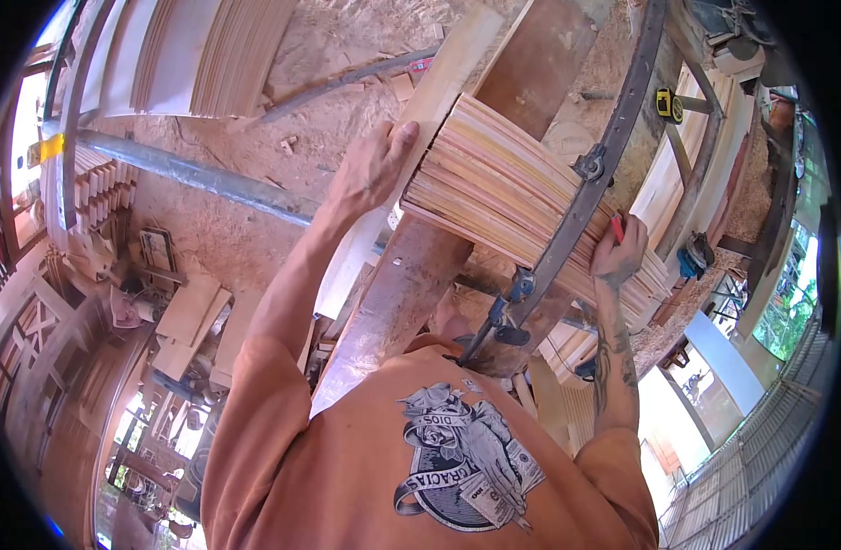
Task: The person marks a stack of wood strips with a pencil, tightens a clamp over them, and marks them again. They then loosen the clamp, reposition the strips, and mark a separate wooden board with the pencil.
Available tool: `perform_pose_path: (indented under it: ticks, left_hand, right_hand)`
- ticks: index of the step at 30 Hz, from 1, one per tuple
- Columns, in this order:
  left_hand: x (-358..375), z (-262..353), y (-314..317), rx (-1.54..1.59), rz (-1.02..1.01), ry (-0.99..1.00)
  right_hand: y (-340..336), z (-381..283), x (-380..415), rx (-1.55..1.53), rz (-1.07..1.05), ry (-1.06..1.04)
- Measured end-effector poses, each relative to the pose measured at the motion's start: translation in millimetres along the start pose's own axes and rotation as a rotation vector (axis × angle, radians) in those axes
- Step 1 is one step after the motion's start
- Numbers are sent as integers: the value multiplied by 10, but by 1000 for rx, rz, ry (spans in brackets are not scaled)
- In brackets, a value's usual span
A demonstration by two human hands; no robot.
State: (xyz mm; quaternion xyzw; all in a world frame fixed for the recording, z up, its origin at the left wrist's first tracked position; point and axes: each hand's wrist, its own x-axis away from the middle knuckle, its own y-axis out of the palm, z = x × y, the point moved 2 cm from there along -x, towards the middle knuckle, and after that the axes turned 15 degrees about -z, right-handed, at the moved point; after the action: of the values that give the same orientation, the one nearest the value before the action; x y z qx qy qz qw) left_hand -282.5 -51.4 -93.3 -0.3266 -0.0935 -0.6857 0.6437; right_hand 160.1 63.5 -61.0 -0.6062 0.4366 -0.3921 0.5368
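A tight row of thin wooden slats (498,170) stands on edge across a wooden bench (407,266). A long pale board (439,96) runs along the left ends of the slats. My left hand (375,170) grips this board at its outer edge, thumb on top; some fingertips are hidden. In my right hand (619,249) is a short red pencil (617,227), held in a pinch over the right part of the slats. A dark metal bar clamp (613,137) crosses above the slats between my hands, its blue-handled end (512,307) near my body.
A yellow tape measure (668,105) sits on the frame at upper right. More slats (210,55) are stacked at upper left. A metal pipe (200,179) spans the left side above a sawdust-covered floor (347,37). Board offcuts (191,316) lie at lower left.
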Motion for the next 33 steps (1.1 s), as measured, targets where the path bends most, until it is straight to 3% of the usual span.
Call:
perform_pose_path:
  ticks: [5,11,20,29,33]
  left_hand:
    - [-6,-88,66,-26,54,71]
    - [-22,-19,44,-46,3,-25]
    - [-17,27,30,-36,20,14]
    - [47,5,-92,78,78,7]
    - [66,-5,-184,174,-1,-82]
  right_hand:
    - [-19,-25,8,-18,-14,8]
    - [-5,0,5,-27,-4,6]
    - [-37,-29,9,-15,-23,16]
    - [3,26,20,-31,-17,20]
    - [-19,22,14,-13,-27,16]
